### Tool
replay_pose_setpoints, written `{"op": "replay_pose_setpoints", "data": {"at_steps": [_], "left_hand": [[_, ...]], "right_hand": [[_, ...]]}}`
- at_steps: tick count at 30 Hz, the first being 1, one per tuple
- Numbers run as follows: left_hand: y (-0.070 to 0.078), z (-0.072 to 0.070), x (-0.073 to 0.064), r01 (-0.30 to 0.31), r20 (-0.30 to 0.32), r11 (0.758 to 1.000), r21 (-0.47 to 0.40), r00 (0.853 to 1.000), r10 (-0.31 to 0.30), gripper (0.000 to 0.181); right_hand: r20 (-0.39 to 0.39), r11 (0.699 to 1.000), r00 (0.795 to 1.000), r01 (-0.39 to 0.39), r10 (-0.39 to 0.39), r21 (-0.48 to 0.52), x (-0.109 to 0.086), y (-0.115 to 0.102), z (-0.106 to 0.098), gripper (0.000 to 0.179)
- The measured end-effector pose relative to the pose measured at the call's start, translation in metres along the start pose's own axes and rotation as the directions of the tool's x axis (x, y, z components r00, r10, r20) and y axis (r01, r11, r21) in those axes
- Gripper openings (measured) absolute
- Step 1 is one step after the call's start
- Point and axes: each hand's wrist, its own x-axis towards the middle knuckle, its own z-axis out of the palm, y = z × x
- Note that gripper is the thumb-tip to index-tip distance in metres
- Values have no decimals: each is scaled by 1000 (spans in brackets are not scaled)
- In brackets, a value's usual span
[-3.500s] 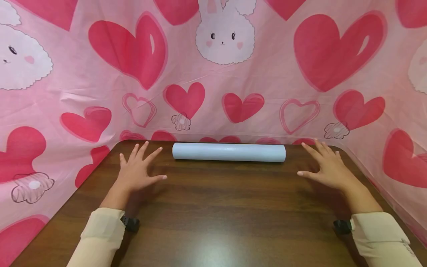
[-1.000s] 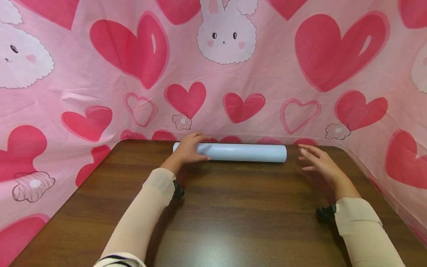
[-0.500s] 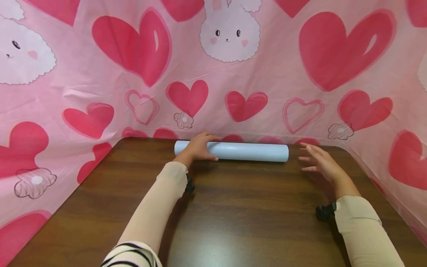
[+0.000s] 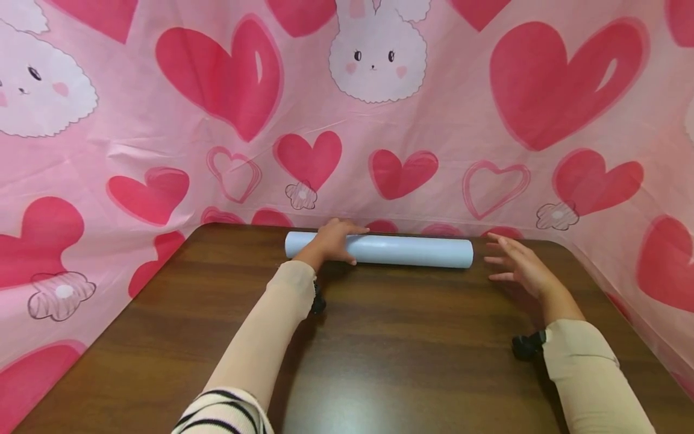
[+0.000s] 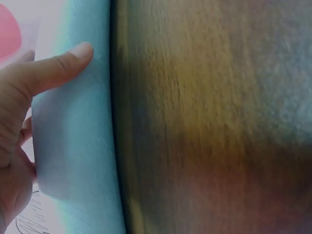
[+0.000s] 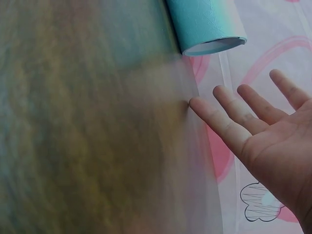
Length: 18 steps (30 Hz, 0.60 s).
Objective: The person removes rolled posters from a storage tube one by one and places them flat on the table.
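Note:
A long, light blue hollow roll (image 4: 412, 250) lies crosswise near the far edge of the table. My left hand (image 4: 333, 241) holds it left of its middle. In the left wrist view the thumb (image 5: 63, 68) lies over the near face of the roll (image 5: 80, 131), and the other fingers are mostly hidden behind it. My right hand (image 4: 520, 265) is a short way past the roll's right end, touching nothing, its fingers spread. From the right wrist, the roll's round open end (image 6: 214, 46) shows beyond the fingertips of the right hand (image 6: 268, 136).
The dark brown wooden table (image 4: 390, 337) has rounded far corners. A pink cloth (image 4: 444, 120) printed with hearts and rabbits hangs behind it and along both sides. Black wrist cameras (image 4: 526, 346) are strapped near both sleeve cuffs.
My left hand has come from beside the roll onto it, then a little farther right along it. My right hand has moved slightly inward and turned. The roll has barely shifted.

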Motion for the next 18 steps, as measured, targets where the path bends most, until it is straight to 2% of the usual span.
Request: {"op": "replay_pose_setpoints", "data": {"at_steps": [4,7,13,18], "left_hand": [[7,-2,-1,66,50,998,-14,997,-65,78],[10,-2,-2,84,65,996,-5,994,-84,75],[12,0,-6,78,61,997,0,995,-78,74],[11,-4,-12,54,18,998,-12,998,-54,73]], "right_hand": [[12,1000,1000,2,-2,-14,-1,1,0,41],[16,1000,1000,2,-2,-11,-2,1,-1,42],[21,1000,1000,20,-20,9,-5,2,-1,40],[24,997,998,62,-63,47,-6,3,1,39]]}}
